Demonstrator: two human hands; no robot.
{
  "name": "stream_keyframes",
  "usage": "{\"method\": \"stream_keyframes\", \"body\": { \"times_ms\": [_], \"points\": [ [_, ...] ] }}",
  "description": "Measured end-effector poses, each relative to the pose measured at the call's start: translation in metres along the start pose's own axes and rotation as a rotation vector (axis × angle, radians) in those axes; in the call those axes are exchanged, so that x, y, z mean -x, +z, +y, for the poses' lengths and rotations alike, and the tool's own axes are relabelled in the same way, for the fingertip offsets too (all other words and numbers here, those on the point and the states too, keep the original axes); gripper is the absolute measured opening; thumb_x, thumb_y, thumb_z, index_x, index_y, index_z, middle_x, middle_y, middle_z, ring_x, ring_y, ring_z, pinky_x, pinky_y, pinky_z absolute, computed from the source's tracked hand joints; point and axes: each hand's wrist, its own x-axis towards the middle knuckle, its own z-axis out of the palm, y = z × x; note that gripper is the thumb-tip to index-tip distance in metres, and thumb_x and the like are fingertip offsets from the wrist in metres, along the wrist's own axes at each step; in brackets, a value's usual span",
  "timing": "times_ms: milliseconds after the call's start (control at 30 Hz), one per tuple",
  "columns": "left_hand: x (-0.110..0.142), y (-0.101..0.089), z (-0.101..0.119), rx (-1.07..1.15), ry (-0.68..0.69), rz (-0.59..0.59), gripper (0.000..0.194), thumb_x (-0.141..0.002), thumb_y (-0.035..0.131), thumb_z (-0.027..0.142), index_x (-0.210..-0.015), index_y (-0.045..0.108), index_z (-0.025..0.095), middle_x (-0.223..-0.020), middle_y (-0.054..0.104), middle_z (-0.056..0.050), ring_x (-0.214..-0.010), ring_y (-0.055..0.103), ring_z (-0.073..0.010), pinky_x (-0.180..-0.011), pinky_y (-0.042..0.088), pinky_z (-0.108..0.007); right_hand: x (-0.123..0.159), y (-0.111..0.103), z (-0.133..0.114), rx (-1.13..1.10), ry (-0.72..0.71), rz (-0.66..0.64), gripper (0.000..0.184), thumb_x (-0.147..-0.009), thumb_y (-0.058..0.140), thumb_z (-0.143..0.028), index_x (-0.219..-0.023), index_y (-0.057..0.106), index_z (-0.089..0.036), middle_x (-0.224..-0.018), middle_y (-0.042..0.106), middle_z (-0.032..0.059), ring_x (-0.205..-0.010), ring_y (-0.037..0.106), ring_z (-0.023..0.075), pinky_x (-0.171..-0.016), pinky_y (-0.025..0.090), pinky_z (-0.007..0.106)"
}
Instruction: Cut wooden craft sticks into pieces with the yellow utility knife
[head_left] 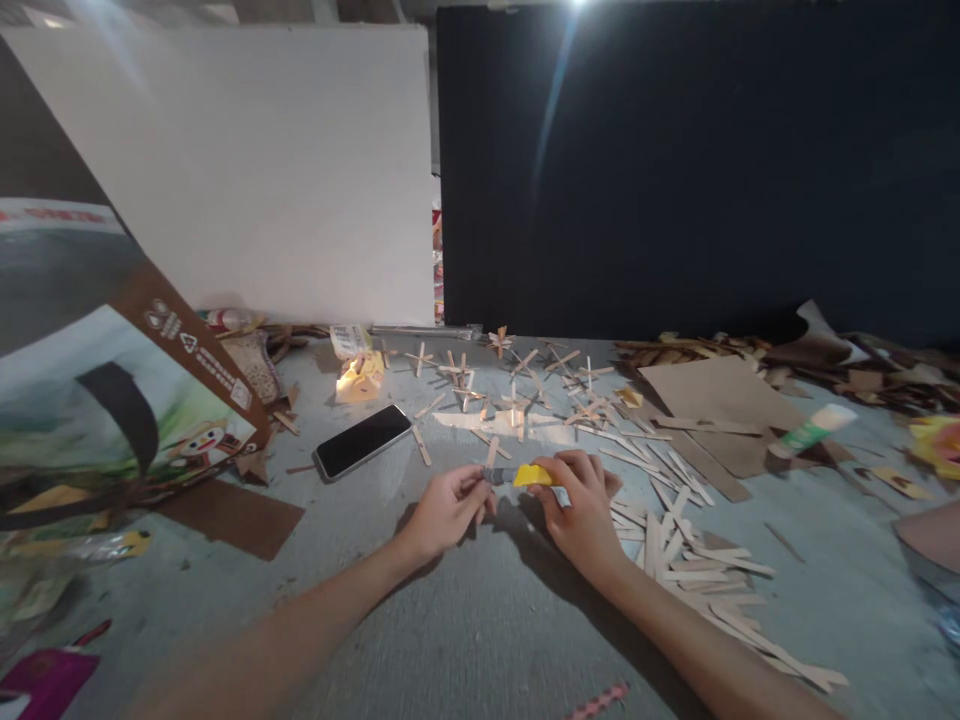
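My left hand (450, 510) is closed in a pinch, with a flat wooden craft stick (493, 452) standing up from its fingertips. My right hand (585, 505) is wrapped around a small yellow-and-grey object (534, 475); its exact kind is unclear. The grey end of that object points left and meets the fingertips of my left hand, beside the stick. Beyond my hands lie several craft sticks joined into crosses (517, 392). A loose pile of craft sticks (675, 560) spreads out to the right of my right forearm.
A smartphone (365, 442) lies left of my hands, with a yellow crumpled piece (360, 380) behind it. Brown cardboard (712, 400) and a green-and-white glue stick (814, 430) lie at right. A printed bag (187, 360) stands left. White (247, 170) and black panels (690, 170) close off the back.
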Motion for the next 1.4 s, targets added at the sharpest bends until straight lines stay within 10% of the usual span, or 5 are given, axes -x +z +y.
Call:
{"method": "stream_keyframes", "body": {
  "times_ms": [433, 1400],
  "points": [
    [-0.0015, -0.0007, -0.0024, 0.128, -0.041, 0.037, 0.056, -0.082, 0.065, 0.063, -0.109, 0.057, 0.015, -0.062, 0.063, 0.002, -0.045, 0.05, -0.0084, -0.048, 0.037, -0.022, -0.0024, -0.0007, 0.0048, -0.091, 0.08, -0.012, 0.027, -0.103, 0.04, -0.038, -0.105, 0.063, -0.023, -0.099, 0.067, 0.0067, -0.093, 0.054, 0.0256, -0.081, 0.029, 0.039],
    [-0.0035, -0.0025, -0.0053, 0.187, -0.017, 0.155, 0.05, -0.076, 0.072, 0.064, -0.085, 0.057, 0.017, -0.061, 0.063, 0.002, -0.045, 0.051, -0.0087, -0.048, 0.038, -0.023, -0.0039, -0.0067, -0.0007, -0.266, 0.001, -0.208, 0.034, -0.104, 0.041, -0.038, -0.105, 0.071, -0.022, -0.093, 0.075, 0.0062, -0.085, 0.067, 0.0212, -0.079, 0.044, 0.036]
  ]
}}
